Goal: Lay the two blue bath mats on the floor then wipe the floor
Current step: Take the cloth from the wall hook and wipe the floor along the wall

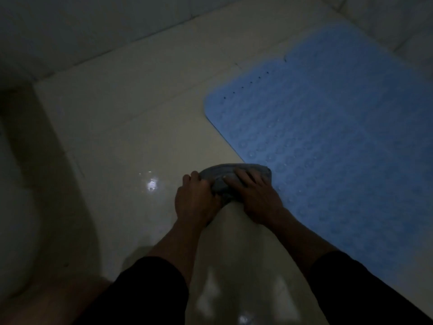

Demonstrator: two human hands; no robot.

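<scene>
- Scene: a dim bathroom, seen from above. The pale glossy floor [121, 127] shows a bright reflected light spot to the left of the hands.
- Bath mat [328, 137]: one blue mat lies flat on the floor at the right. Its surface carries rows of round raised bumps, and a line of small dark holes runs along its upper left edge. Its rounded near-left corner sits just beyond the hands. Only one mat can be told apart; a faint seam crosses the blue area, but it cannot be told whether that marks a second mat.
- Cloth [225, 174]: a bunched grey cloth rests on the floor at the mat's left edge, its right end touching or overlapping the mat.
- Left hand [196, 200]: the grip is closed on the left end of the cloth, fingers curled over its top edge.
- Right hand [255, 193]: the hand lies palm down on the cloth, fingers spread and pressing it to the floor; the grip holds the cloth under the palm.
- Sleeves: both forearms are bare up to dark sleeves [150, 289] at the lower edge of the view.
- Left side: a rounded white fixture [16, 207], probably a toilet, stands in shadow well apart from the cloth.
- Far edge: tiled wall [93, 24] meets the floor along a dark joint.
</scene>
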